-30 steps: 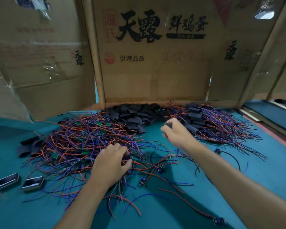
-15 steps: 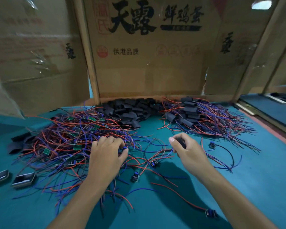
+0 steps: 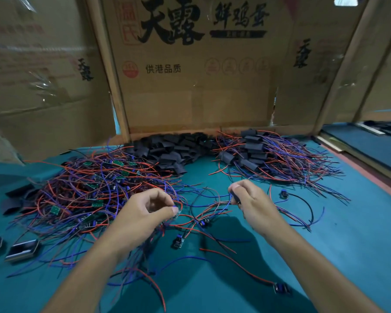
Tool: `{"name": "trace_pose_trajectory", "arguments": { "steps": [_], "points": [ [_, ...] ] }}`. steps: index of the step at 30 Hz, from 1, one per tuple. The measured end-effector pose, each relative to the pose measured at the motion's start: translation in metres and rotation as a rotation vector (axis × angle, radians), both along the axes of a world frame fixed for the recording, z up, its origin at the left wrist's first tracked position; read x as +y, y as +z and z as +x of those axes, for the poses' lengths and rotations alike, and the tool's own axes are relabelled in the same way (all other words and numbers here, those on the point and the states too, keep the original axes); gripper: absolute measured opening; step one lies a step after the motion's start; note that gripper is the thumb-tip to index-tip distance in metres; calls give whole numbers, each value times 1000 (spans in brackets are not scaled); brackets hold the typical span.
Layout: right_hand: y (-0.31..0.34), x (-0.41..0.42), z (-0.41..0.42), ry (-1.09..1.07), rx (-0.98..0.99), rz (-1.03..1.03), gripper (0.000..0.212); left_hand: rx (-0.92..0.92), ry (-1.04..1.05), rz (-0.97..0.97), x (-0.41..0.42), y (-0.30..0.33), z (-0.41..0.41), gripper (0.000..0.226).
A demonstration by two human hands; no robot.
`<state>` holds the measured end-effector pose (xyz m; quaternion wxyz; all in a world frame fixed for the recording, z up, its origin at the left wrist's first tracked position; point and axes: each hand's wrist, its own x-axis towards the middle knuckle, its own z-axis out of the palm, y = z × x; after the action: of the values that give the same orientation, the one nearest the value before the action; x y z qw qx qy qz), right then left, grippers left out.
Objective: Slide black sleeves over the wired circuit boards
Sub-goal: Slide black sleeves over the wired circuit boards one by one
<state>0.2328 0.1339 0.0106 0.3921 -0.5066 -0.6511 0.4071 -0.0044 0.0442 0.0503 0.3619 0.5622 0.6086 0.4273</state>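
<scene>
A flattened brown cardboard box panel [image 3: 196, 91] stands upright behind the teal counter [image 3: 325, 245]. Large black brush characters on it read 天露. To their right, smaller black characters read 鲜鸡蛋, above a black banner whose lettering is too small to read. To the left of 天露, a faded red square seal reads 温氏. Lower down, black characters read 供港品质, beside a round red emblem that cannot be read. Another cardboard sheet on the left [image 3: 43, 82] bears 天露 in a vertical column, as does the cardboard sheet on the right [image 3: 303, 86].
</scene>
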Motion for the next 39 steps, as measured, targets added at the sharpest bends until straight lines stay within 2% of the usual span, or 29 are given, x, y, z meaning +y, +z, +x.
{"name": "trace_pose_trajectory", "arguments": {
  "steps": [4, 5, 6, 8, 11, 13, 17, 19, 23, 29, 33, 36, 39],
  "points": [
    [-4, 1, 2, 7, -49, 81, 13, 217, -67, 182, -8, 9, 4, 15],
    [-3, 1, 2, 14, -40, 85, 12, 214, -88, 208, -9, 10, 4, 18],
    [-3, 1, 1, 25, -28, 82, 14, 153, -114, 221, -10, 11, 6, 22],
    [-1, 2, 1, 48, -10, 85, 20, -81, -148, 224, -11, 11, 10, 25],
    [2, 1, 1, 65, 6, 118, 15, -490, -171, 203, -10, 7, 16, 15],
    [2, 1, 0, 72, 28, 134, 10, -704, -212, 143, -9, 7, 16, 23],
    [2, -1, 0, 111, 113, 120, 8, -910, -231, 86, -9, 9, 15, 31],
    [4, -2, -1, 151, 147, 123, 11, -941, -190, 106, -7, 9, 15, 26],
    [2, -3, -5, 231, 172, 96, 30, -937, -117, 174, -4, 9, 16, 17],
    [-1, -1, -4, 261, 155, 161, 20, -1050, -46, 248, 0, 11, 10, 17],
    [1, -1, 3, 235, 23, 227, 33, -1095, 38, 288, 3, 10, 5, 7],
    [4, -2, 7, 295, -95, 236, 23, -1096, 74, 335, 6, 8, -2, 6],
    [12, -9, 9, 376, -195, 288, 26, -1103, 80, 388, 7, 8, -8, 8]
  ]
}}
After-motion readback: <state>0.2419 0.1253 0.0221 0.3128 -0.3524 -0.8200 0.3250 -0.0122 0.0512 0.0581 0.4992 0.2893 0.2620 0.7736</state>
